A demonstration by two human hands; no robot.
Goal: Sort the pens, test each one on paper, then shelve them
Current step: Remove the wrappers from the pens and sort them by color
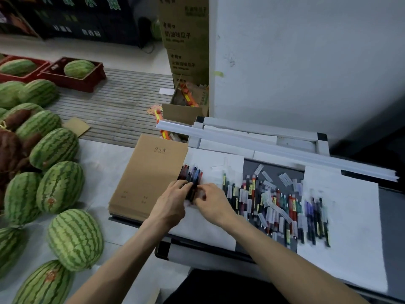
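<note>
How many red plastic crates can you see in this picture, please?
2. One red plastic crate sits upper left, holding a striped green watermelon; the other is left of it, cut by the frame edge, holding another watermelon. More may lie out of view.

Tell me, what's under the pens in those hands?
The bundle of red, blue and dark pens lies on a white paper sheet, at the edge of stacked brown paper notebooks. The left hand and right hand cover its lower part; beneath there is hidden.
</note>
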